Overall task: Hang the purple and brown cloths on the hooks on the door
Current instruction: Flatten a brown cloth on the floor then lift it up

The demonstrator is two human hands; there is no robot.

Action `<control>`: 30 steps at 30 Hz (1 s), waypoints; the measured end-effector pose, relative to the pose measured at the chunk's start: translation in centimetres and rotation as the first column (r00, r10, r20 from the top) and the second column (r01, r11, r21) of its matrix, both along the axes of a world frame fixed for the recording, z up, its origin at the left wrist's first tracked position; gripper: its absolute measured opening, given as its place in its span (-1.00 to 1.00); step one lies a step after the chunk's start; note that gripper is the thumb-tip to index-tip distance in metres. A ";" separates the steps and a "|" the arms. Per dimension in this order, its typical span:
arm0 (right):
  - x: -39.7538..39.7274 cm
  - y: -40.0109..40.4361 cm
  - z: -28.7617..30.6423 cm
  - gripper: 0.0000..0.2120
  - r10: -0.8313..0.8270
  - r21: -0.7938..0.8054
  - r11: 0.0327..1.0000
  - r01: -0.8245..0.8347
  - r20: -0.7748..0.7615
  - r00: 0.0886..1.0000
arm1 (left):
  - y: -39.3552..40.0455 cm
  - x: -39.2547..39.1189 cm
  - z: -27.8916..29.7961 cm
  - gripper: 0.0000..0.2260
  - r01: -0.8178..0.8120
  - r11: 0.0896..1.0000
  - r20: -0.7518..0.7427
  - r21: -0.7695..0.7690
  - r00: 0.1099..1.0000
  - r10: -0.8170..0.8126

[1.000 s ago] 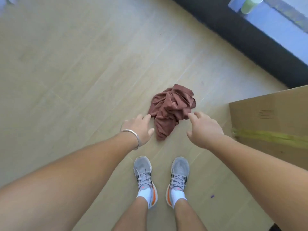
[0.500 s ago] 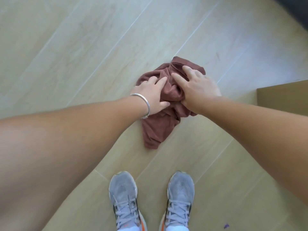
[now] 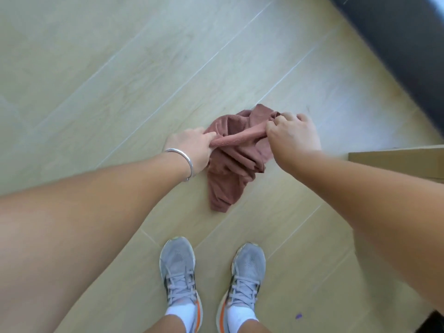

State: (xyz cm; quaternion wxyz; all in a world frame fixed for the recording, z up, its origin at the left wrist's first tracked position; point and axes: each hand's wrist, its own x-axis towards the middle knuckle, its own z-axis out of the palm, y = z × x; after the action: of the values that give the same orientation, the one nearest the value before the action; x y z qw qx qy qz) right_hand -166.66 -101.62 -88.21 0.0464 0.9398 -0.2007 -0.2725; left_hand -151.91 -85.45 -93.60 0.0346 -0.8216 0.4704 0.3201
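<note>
Shoes point(image 3: 211, 284) sit nearest, a grey pair with orange heels and white socks, toes pointing up-frame on the floor point(image 3: 96, 68), a pale wood-look plank surface with seams running diagonally. Small purple speck point(image 3: 298, 316) lies on the floor just right of the right shoe. Both bare forearms reach forward from the lower corners. Cloth point(image 3: 228, 174), the brown one, is bunched on the floor ahead of the toes, well apart from them, roughly mid-floor; its lower tail trails toward the shoes and still lies flat on the planks. Left hand point(image 3: 192, 146) pinches the cloth's left end, thumb and fingers curled on a rolled edge; bracelet point(image 3: 185, 162), silver, rings that wrist. Right hand point(image 3: 292, 138) grips the right end of the same rolled edge, fingers curled tight around the fabric, knuckles up. That edge is drawn fairly taut between the two hands and sits above the rest of the heap, which sags below it. Box point(image 3: 396, 164), cardboard, shows at the right edge of the floor, just beside the right forearm; only its top flap and one edge are visible. Farthest out, a dark band point(image 3: 396, 44) runs diagonally across the top right corner; blurred, cannot tell what it is. Purple cloth, hooks and door are out of view.
</note>
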 end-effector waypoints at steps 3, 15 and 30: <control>3.3 1.2 6.1 -0.85 0.094 0.009 0.995 -0.096 0.115 0.989 | 3.2 2.6 6.0 -0.69 -0.073 0.997 0.030 -0.019 0.997 0.074; 21.4 11.4 26.0 -0.79 0.062 0.413 0.874 -0.256 0.430 0.901 | 18.9 18.3 27.5 -0.62 -0.431 0.876 0.260 -0.218 0.839 0.478; 8.0 38.3 22.9 -0.55 0.433 0.760 0.577 -0.301 0.028 0.901 | 43.1 4.7 27.5 -0.41 -0.821 0.565 0.252 0.083 0.566 0.785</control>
State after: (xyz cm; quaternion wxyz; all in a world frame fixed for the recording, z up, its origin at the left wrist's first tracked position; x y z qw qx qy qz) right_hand -158.70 -63.34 -65.33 -0.2722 0.8698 0.1333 -0.3894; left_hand -147.25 -42.30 -66.09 0.0069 -0.9641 0.0048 0.2655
